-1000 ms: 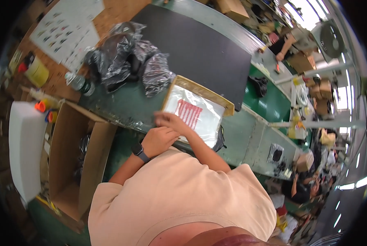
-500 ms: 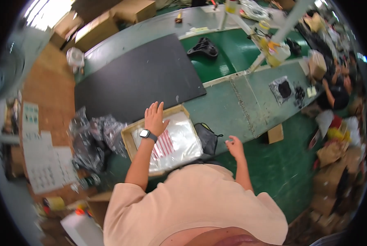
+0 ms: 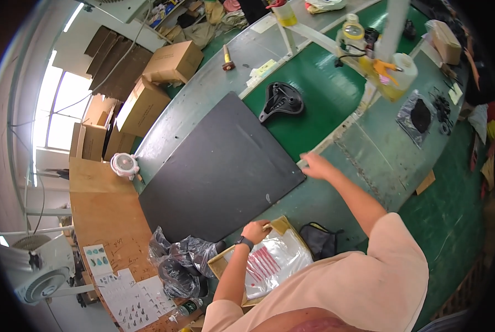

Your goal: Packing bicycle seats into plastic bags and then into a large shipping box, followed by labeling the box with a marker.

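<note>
Head view: left hand at the tray, right hand by the mat

The tray is lying on the bench just in front of the person, and clear plastic bags are filling it. The left hand is bending its fingers over the far rim; the right hand is curling its fingers beside the mat's corner. Whether either is gripping or merely resting, I cannot tell at this size.

A downward press on the rim could be tipping the tray, sending the slick bags sliding. A sweeping right arm could be knocking the dark pouch off the near edge.

Counting: one tray, one mat and one pouch are lying here; one black saddle is sitting on the green surface beyond, and one hammer is lying farther off.
</note>
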Motion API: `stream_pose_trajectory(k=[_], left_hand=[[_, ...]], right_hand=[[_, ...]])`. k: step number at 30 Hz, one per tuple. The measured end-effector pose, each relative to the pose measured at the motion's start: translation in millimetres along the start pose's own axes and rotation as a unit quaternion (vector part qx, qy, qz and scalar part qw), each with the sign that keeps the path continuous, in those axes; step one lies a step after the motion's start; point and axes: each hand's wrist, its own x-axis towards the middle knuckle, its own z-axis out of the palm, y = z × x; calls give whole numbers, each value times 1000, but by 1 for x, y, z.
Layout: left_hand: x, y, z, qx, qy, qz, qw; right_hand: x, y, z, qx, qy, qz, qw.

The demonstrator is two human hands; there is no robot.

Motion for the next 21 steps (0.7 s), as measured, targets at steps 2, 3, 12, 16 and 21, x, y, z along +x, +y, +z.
stream_pose_trajectory(k=[2,3,12,16,21], left_hand=[[4,3,-5,-13,-5,-1,1000],[5,3,-7,-20,-8,1,1000],[14,1,-25,-39,-14,19,999],[16,5,-23,-33,-10,30,999],[7,9,-13,-1,10,5,1000]], right_hand=[[99,3,-8,-36,62,-37,997],[144,1,-10,-53,78,-38,995],[305,3,-8,-224,-23,78,971],[257,4,-6,-149,78,87,982],[132,3,-24,265,169,122,942]])
